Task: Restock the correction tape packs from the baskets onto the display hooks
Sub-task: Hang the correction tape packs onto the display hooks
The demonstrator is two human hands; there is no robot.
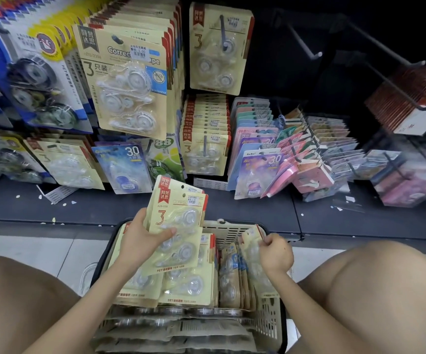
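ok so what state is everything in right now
left grip, holding a few packs raised above the basket
right grip, pinching one pack standing in the basket
basket, full of packs
top middle hook, lightly stocked
upper right hook, bare

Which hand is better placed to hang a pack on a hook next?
Probably left. The left hand holds packs lifted clear of the basket; the right hand pinches one down inside it.
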